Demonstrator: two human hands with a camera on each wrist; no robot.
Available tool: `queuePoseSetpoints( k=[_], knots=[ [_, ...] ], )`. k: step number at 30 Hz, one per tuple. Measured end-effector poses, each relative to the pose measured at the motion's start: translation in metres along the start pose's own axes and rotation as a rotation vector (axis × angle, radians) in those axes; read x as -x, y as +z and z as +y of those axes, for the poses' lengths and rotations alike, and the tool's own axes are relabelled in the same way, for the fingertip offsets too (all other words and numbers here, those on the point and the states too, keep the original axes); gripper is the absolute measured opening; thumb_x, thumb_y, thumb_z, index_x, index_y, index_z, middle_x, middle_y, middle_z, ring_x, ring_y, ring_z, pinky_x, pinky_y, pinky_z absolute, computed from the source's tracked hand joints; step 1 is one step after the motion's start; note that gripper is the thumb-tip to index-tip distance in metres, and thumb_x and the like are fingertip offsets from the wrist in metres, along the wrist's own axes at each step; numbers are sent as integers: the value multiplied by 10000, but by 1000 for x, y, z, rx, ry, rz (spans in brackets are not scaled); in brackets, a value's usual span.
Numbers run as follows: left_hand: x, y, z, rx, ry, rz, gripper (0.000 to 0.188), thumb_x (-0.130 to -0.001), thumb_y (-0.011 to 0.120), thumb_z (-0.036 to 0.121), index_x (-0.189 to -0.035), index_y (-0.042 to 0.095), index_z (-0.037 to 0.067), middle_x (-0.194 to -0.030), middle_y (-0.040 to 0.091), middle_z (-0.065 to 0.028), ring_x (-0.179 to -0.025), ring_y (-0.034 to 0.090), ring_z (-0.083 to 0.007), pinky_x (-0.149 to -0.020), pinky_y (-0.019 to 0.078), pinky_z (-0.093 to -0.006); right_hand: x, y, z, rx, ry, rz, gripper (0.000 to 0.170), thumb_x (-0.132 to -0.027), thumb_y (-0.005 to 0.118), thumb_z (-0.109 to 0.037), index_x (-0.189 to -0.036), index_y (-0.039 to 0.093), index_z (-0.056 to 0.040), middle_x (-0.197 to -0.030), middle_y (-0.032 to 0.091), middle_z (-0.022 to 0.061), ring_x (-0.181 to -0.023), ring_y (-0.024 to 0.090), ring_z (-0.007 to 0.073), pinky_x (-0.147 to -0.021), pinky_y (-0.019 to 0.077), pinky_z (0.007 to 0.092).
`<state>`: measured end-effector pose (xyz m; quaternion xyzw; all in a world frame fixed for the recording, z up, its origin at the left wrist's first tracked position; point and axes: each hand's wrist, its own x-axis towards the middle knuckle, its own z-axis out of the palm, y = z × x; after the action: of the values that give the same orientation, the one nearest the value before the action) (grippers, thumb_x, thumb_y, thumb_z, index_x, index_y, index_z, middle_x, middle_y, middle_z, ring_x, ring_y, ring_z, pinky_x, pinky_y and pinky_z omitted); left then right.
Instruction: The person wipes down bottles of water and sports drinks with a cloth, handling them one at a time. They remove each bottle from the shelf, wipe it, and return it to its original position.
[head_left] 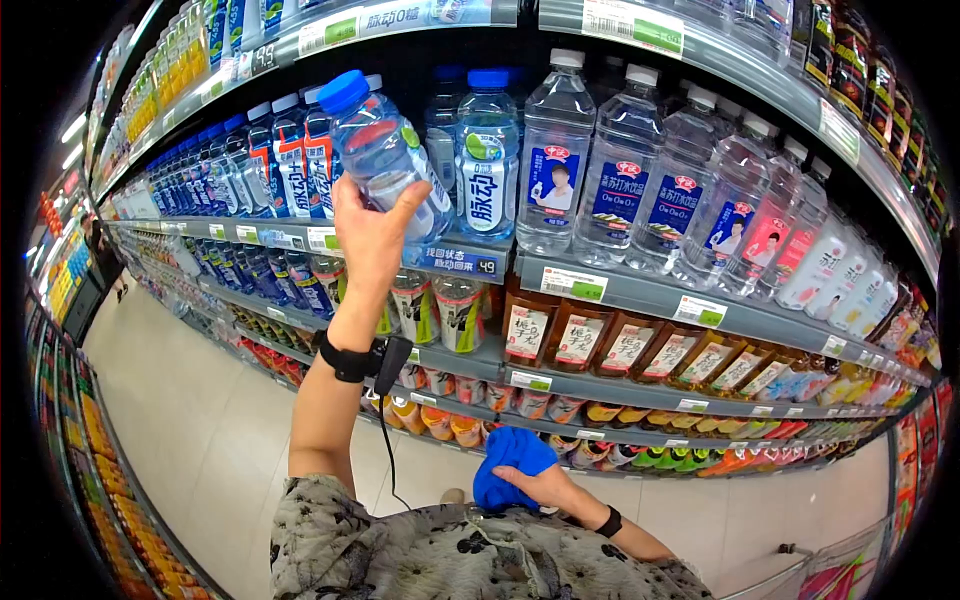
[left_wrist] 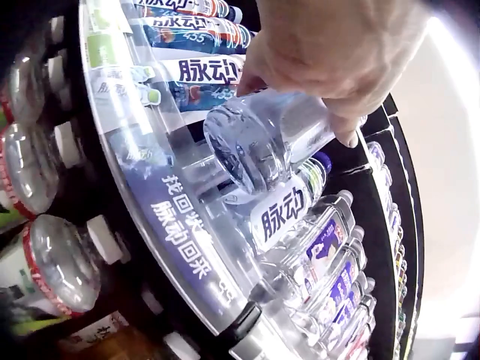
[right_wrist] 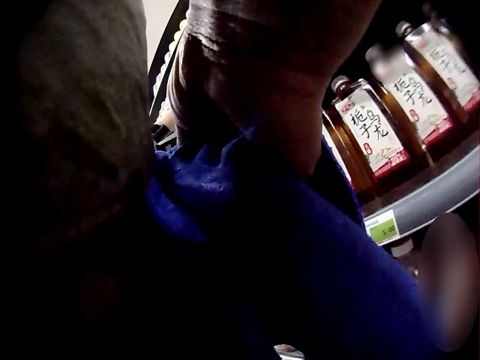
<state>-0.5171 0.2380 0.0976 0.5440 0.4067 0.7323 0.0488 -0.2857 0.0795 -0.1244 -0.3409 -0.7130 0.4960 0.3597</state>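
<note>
My left hand (head_left: 375, 225) grips a clear, blue-capped drink bottle (head_left: 375, 140) round its lower body, thumb on the right side. The bottle leans to the left in front of the shelf row. In the left wrist view its base (left_wrist: 244, 146) points toward the camera below the hand (left_wrist: 337, 52). Just right of it on the shelf stands a similar blue-capped bottle (head_left: 487, 160) with a green and white label. Low by the body, my right hand (head_left: 540, 485) holds a bunched blue cloth (head_left: 510, 465). In the right wrist view the cloth (right_wrist: 202, 187) is mostly in shadow.
Clear soda-water bottles (head_left: 625, 165) line the shelf to the right. Orange-labelled bottles (head_left: 290, 150) stand on the left. Brown tea bottles (head_left: 580, 335) fill the shelf below. A shelf edge (head_left: 455, 262) with price tags runs beneath the held bottle. A wire cart (head_left: 830, 570) is at lower right.
</note>
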Motion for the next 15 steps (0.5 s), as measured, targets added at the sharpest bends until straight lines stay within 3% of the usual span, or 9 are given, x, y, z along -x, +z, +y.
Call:
queuePoseSetpoints(
  k=[2, 4, 6, 7, 8, 10, 11, 15],
  knots=[
    [-5, 8, -6, -13, 25, -3, 535, -644, 811, 242, -1039, 534, 11, -985, 485, -92, -881, 521, -194, -780, 427, -312, 0, 1, 2, 52, -41, -8, 406, -831, 634, -221, -1143, 504, 2, -1104, 554, 138, -1021, 537, 252, -894, 403, 350],
    [-7, 16, -8, -97, 91, 19, 552, -642, 813, 237, -1053, 525, 9, -987, 491, -94, -897, 519, -196, -789, 428, -315, 1, 2, -5, -72, 36, 46, 406, -822, 646, -223, -1131, 513, 4, -1111, 553, 132, -1013, 538, 238, -885, 407, 348],
    [-5, 20, -9, -23, -2, -56, 733, -618, 825, 229, -1179, 423, -18, -1058, 492, -116, -965, 509, -202, -841, 428, -316, 4, -2, 3, -11, 31, 34, 399, -818, 652, -213, -1124, 515, 5, -1088, 563, 130, -988, 547, 232, -864, 418, 346],
    [-5, 27, -13, 129, 65, -27, 816, -608, 828, 227, -1235, 364, -15, -1121, 480, -125, -1016, 494, -208, -886, 416, -317, 3, -3, 10, 48, 18, 12, 393, -815, 658, -202, -1116, 517, 7, -1064, 574, 128, -963, 556, 226, -844, 429, 343],
    [-3, 26, -2, 29, 74, 10, 842, -604, 828, 215, -1258, 343, 1, -1168, 462, -126, -1073, 468, -213, -934, 388, -322, 2, -4, 9, 33, 52, 30, 373, -812, 661, -183, -1102, 524, 7, -1027, 586, 120, -924, 564, 210, -814, 441, 336],
    [-9, 29, -19, 110, 73, -11, 854, -585, 824, 187, -1267, 341, 14, -1200, 445, -134, -1138, 429, -241, -980, 346, -340, 4, 2, 4, -96, 80, 117, 296, -797, 676, -132, -1023, 547, 10, -918, 611, 91, -823, 573, 160, -742, 465, 311],
    [-9, 31, -17, 73, 156, 50, 821, -599, 826, 187, -1261, 364, 37, -1151, 461, -113, -1078, 456, -219, -931, 389, -331, 2, 7, -2, -164, 54, 185, 246, -786, 678, -99, -965, 547, 8, -886, 609, 74, -813, 566, 140, -737, 462, 293],
    [-14, 38, -26, 57, 111, 40, 798, -630, 799, 184, -1254, 342, -12, -1175, 452, -151, -1080, 471, -242, -934, 389, -317, 3, 3, 9, -156, 120, 68, 235, -790, 618, -10, -990, 494, 7, -931, 568, 75, -851, 540, 152, -804, 429, 283]
  ],
)
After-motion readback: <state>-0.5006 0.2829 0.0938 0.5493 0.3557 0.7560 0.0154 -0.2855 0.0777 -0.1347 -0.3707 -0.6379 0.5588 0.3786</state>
